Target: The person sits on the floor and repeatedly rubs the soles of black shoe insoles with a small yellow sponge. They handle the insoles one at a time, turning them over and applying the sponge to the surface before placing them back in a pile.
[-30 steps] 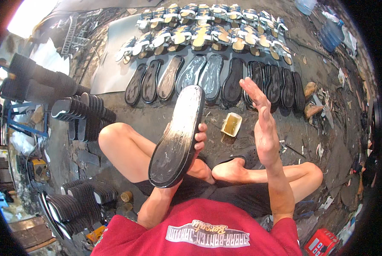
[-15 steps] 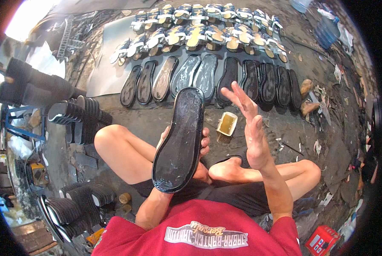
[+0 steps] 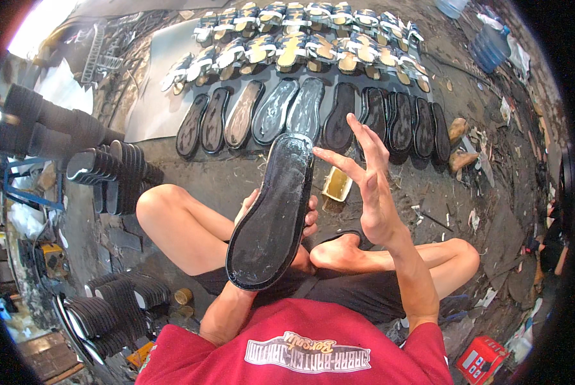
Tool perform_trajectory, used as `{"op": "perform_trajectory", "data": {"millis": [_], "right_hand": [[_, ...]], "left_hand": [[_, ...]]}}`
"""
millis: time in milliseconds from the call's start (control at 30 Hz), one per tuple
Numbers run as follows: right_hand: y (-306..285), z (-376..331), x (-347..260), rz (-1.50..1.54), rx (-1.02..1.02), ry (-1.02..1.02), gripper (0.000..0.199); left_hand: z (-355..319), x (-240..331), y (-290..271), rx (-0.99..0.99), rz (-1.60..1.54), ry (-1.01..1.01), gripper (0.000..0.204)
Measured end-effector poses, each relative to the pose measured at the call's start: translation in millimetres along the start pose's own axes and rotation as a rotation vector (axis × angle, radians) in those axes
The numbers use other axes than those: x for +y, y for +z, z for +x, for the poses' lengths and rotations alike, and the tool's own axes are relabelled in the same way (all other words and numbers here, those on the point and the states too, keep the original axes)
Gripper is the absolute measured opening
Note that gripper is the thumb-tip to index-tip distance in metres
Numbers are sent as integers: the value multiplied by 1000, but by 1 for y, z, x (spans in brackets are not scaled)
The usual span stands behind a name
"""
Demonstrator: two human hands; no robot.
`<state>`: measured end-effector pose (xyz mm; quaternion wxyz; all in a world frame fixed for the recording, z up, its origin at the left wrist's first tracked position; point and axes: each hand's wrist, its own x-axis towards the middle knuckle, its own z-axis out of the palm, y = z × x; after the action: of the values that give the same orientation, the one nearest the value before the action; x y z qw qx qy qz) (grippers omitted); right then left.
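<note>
My left hand grips a black shoe sole from beneath, its thumb on one edge and fingertips on the other. The sole is held up lengthwise over my lap, with a glossy rim and whitish, wet-looking smears at the far end. Beside that far end, my right hand is raised with fingers spread and nothing in it. One right fingertip comes to the sole's edge; whether it touches, I cannot tell. Behind the right fingers sits a small white tub of yellowish stuff, partly covered.
Ahead lies a row of black soles, some coated whitish. Beyond them are rows of strapped sandals on a grey sheet. Stacked soles stand at left. A red box is at lower right, water jugs far right.
My right hand has tilted left, bringing a finger to the sole's far end. The sole has shifted slightly; whitish smears now show more at that end.
</note>
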<state>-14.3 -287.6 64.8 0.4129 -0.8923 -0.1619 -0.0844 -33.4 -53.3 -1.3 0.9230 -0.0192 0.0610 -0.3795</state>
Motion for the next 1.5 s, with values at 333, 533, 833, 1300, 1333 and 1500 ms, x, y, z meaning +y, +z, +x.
{"op": "perform_trajectory", "data": {"millis": [333,533,833,1300,1333,1500], "right_hand": [[10,-3,2,-87,-48,-17,91],[7,-16,-19,29,-195,-64,83],[-4,-14,20,876,226,307,77],[-59,-111,132,994,551,726,64],[-59,-114,135,1056,566,757,63],[-55,-114,140,1142,571,761,60]], "left_hand": [[-1,-1,2,-65,-51,-29,80],[-4,10,-16,-164,-44,-75,78],[2,21,-27,-89,-78,-80,83],[12,74,17,201,442,640,68],[10,76,22,210,492,673,68],[30,67,35,312,518,525,69]]}}
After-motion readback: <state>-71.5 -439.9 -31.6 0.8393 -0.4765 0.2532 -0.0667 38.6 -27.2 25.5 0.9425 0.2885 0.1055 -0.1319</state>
